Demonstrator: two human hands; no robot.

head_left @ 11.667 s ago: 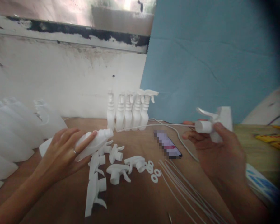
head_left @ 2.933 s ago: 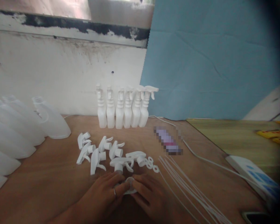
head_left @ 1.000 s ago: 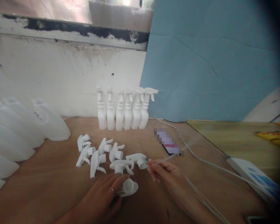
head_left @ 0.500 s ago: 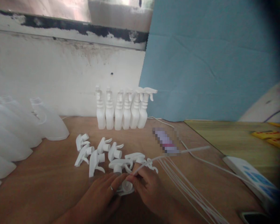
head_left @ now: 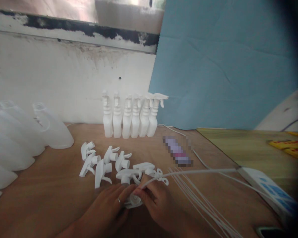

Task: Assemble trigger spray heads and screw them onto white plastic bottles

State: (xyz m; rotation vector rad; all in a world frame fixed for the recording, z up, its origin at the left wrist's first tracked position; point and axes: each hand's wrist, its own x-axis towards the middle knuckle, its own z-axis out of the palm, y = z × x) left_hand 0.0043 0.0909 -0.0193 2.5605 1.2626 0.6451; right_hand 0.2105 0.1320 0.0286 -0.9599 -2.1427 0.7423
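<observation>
My left hand [head_left: 108, 206] is closed around a white trigger spray head [head_left: 134, 200], whose round collar opening faces up. In my right hand [head_left: 156, 200], thumb and fingers pinch one end of a thin white plastic tube [head_left: 193, 171] right at that opening. How deep the tube end sits in the collar is hidden by the fingers. The tube's long free part reaches out to the right. Several loose white spray heads [head_left: 103, 173] lie on the table just beyond both hands. To the right of my right hand lies a bundle of similar tubes [head_left: 201, 203].
Several assembled spray bottles [head_left: 126, 122] stand in a row by the wall. Large translucent bottles [head_left: 56, 134] are on the left. A blurred-out purple item [head_left: 177, 150], a white cable [head_left: 201, 160] and a white-and-blue box [head_left: 270, 190] lie to the right on the wooden table [head_left: 52, 185].
The tube's free end has swung down and toward me on the right. Both hands stay at nearly the same place, the spray head still held.
</observation>
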